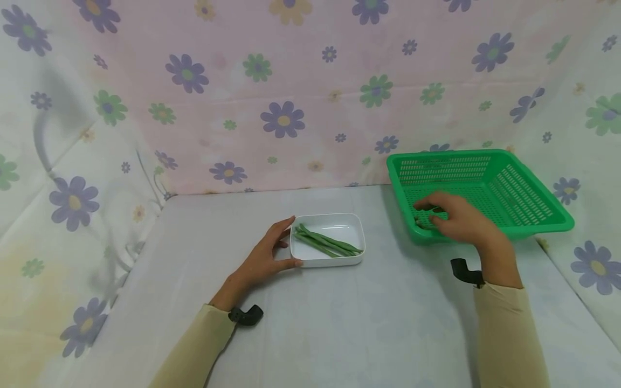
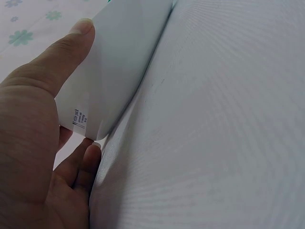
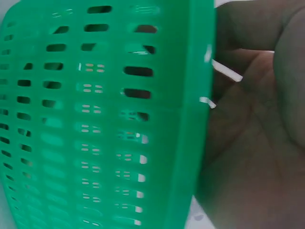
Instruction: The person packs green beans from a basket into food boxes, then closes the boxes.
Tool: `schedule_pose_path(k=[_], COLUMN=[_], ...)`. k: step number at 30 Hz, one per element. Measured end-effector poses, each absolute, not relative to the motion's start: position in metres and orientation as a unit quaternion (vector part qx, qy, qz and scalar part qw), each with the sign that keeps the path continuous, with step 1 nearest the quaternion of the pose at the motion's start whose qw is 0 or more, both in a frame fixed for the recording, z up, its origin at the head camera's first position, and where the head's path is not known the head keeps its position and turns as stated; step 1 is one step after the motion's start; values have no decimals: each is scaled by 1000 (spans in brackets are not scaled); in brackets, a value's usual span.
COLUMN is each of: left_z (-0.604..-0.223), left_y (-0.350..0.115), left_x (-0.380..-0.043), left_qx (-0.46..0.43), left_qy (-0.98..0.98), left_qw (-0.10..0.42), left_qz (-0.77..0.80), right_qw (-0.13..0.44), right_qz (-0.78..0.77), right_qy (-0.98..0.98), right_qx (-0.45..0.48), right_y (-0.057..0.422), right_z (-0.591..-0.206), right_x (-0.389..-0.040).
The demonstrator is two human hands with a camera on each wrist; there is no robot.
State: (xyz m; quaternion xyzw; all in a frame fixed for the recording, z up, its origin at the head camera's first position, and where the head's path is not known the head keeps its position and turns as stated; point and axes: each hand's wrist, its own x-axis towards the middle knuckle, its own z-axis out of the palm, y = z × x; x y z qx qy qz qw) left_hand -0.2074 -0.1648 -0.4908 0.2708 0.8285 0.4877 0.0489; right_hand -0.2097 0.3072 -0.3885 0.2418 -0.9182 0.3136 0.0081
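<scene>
A white rectangular dish [image 1: 350,228] sits on the table with several green beans [image 1: 326,241] lying aslant in it. My left hand [image 1: 264,257] holds its left end, thumb along the near side and fingers at the far left corner. In the left wrist view the thumb [image 2: 76,47] lies against the dish wall [image 2: 119,57], which bears small print. Over at the right, my right hand [image 1: 461,218] reaches into a green plastic basket [image 1: 533,218], thumb and fingers spread apart. Beside its thumb, a few green beans [image 1: 425,224] show in the basket's near left corner.
The basket's slotted wall [image 3: 95,114] and raised rim stand close to the right hand. A white cloth covers the table [image 1: 339,323]. Flowered fabric [image 1: 291,156] hangs behind the table and along both sides.
</scene>
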Motion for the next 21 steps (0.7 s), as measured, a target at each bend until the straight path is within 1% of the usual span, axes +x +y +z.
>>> schedule_pose_path(k=[4, 6, 14, 21], left_z=[-475, -474, -472, -497], left_y=[-162, -163, -162, -166], left_x=[-198, -198, -199, -210], left_qx=[272, 274, 274, 272], left_qy=[825, 824, 823, 830], left_qw=[46, 44, 50, 43], left_qz=[493, 494, 495, 486], right_qw=[-48, -64, -101, -115], right_qz=[300, 290, 247, 238], right_qy=[-927, -932, -946, -948], right_qx=[220, 210, 186, 176], right_y=[305, 304, 299, 299], right_z=[-392, -394, -395, -394], right_x=[-214, -215, -217, -218])
